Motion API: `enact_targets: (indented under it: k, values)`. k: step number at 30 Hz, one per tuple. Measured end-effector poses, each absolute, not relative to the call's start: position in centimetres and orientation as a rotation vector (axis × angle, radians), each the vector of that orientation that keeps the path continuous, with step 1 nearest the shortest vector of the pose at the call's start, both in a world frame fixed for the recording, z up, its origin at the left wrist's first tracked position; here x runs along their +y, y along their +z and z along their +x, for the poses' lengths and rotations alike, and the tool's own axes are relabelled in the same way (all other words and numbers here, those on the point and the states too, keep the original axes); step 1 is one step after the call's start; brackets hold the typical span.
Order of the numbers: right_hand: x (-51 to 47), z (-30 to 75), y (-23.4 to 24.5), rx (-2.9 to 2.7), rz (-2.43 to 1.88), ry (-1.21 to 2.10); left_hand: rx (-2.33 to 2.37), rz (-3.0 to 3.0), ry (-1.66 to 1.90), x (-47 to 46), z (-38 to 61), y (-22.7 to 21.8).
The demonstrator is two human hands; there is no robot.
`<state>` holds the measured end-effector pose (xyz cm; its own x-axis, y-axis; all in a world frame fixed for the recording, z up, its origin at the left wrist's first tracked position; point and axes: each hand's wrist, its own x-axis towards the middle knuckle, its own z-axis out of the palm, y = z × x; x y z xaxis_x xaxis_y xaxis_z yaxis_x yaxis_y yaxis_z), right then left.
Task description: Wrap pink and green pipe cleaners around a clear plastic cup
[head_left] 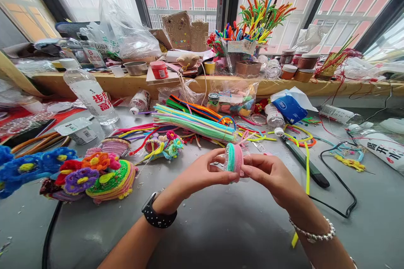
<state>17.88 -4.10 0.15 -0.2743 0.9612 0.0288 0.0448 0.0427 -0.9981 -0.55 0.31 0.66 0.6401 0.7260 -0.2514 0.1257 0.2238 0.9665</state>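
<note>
Both hands pinch a pink-and-teal coil (234, 157) above the table (221, 227): left hand (202, 174) and right hand (271, 176) grasping opposite faces. It looks light, soft and springy; holding its flat sides should keep the winding from loosening.

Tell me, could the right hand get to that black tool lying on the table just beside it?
Probably yes: the black tool lies uncovered beside the right hand. But both it and the left hand grip the pink-and-teal coil.
</note>
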Motion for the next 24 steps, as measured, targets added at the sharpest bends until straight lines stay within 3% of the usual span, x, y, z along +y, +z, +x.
enact_targets:
  k: [24]
  values:
    - [-4.25,17.69,0.42,-1.505,-1.039,1.374,0.796,1.252,0.545,0.24,-0.43,0.37]
